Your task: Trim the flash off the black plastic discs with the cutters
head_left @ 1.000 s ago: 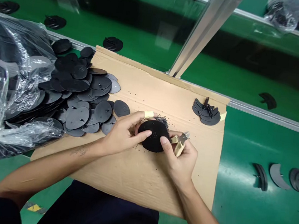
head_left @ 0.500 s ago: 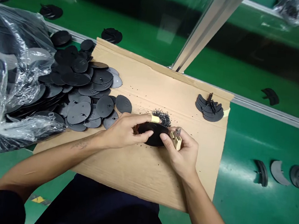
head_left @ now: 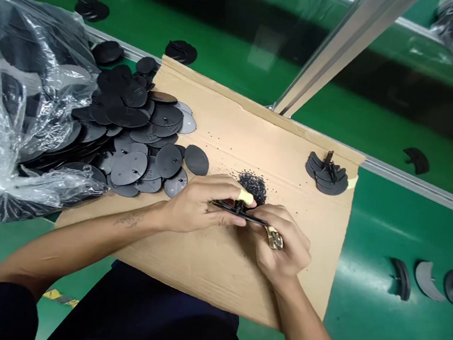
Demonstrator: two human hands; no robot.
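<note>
My left hand (head_left: 206, 203) pinches a flat black plastic disc (head_left: 254, 217), thumb below and yellow-wrapped index finger above. The disc is seen almost edge-on, with a small raised part on its far face by the index finger. My right hand (head_left: 285, 247) is closed around small pliers (head_left: 275, 238) with yellowish grips; their metal end shows beside the fist, and the rest is hidden in the palm. The right fingers touch the disc's right edge. Just beyond both hands lies a heap of tiny black scraps (head_left: 254, 187) on the cardboard sheet (head_left: 199, 265).
A pile of black discs (head_left: 129, 164) spreads at the left beside a clear plastic bag (head_left: 48, 117) full of discs. Curved black pieces (head_left: 328, 173) lie stacked at the cardboard's right. A metal post (head_left: 338, 52) rises behind. More curved pieces (head_left: 401, 277) lie on the green surface at right.
The disc has turned from face-up to nearly edge-on. My right hand has rolled over, fingers curling at the disc's edge, and the pliers' metal end now points toward me. The view has shifted slightly.
</note>
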